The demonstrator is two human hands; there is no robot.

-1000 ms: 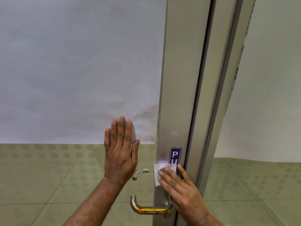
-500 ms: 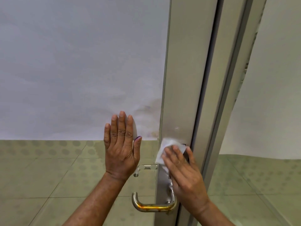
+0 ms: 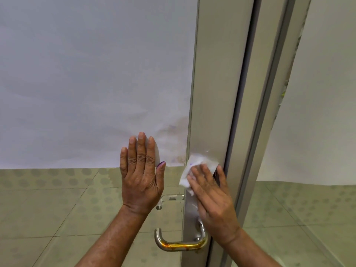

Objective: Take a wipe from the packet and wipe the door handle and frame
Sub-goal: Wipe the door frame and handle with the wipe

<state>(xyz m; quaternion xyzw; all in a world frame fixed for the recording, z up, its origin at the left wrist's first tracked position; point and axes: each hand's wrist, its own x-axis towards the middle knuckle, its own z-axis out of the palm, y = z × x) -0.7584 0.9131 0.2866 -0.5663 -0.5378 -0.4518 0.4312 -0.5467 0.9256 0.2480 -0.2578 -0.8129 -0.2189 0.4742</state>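
A white wipe point(image 3: 196, 166) is pressed flat against the silver metal door frame point(image 3: 215, 93) by my right hand point(image 3: 213, 201), a little above the handle. The steel door handle point(image 3: 179, 244), stained orange along its bar, sticks out to the left at the bottom. My left hand point(image 3: 141, 176) lies flat, fingers up and together, on the glass door point(image 3: 86, 74) left of the frame. The wipe packet is not in view. The blue sign on the frame is hidden under my right hand.
A second metal post point(image 3: 269, 112) stands right of the door frame with a dark gap between them. Through the glass I see a green dotted tile floor point(image 3: 48, 199) and a pale wall. A second handle point(image 3: 169, 199) shows behind the glass.
My right hand has slid the wipe up the frame, over the blue sign, which is now covered. My left hand stays flat on the glass.
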